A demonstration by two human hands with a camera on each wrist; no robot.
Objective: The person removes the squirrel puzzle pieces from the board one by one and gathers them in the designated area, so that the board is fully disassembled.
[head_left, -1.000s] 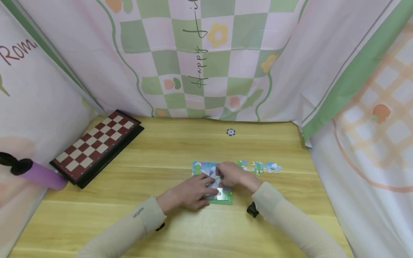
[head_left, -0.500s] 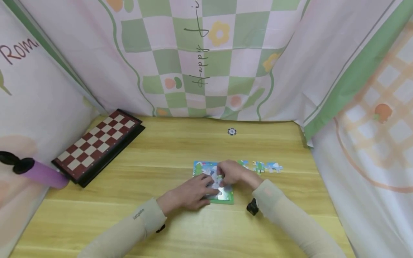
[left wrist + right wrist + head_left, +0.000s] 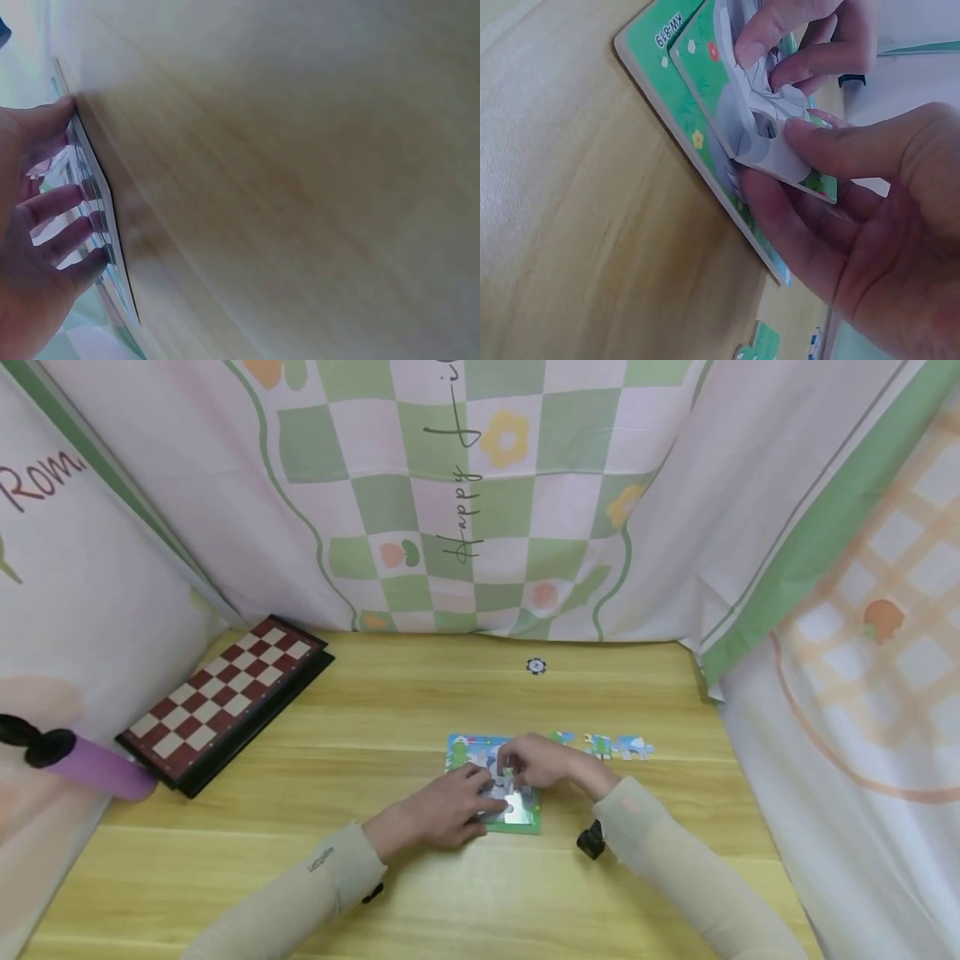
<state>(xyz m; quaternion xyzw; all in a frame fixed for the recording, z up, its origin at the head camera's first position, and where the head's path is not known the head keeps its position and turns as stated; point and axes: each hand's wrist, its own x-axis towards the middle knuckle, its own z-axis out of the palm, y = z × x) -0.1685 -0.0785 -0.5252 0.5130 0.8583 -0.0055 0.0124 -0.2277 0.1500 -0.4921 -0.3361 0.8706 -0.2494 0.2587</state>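
Observation:
A jigsaw puzzle board (image 3: 528, 828) with a green and blue printed border lies on the table. My left hand (image 3: 446, 806) rests on it with fingers spread, the fingertips touching the pieces; in the left wrist view its thumb (image 3: 52, 120) is by the board's edge. My right hand (image 3: 542, 762) pinches a puzzle piece (image 3: 769, 157) with grey and green print between thumb and fingers. In the right wrist view that piece is tilted up off the board, against neighbouring pieces (image 3: 701, 71). Both hands cover part of the picture.
Loose puzzle pieces (image 3: 635, 747) lie right of the board. A poker chip (image 3: 536, 666) sits toward the back. At the left are a folded chessboard (image 3: 225, 702) and a purple bottle (image 3: 101, 768). Printed curtains (image 3: 502, 510) hang around the table (image 3: 375, 693).
My right hand has shifted slightly at the board, and a bit more of the green print shows beneath its fingers. The left hand stays in place.

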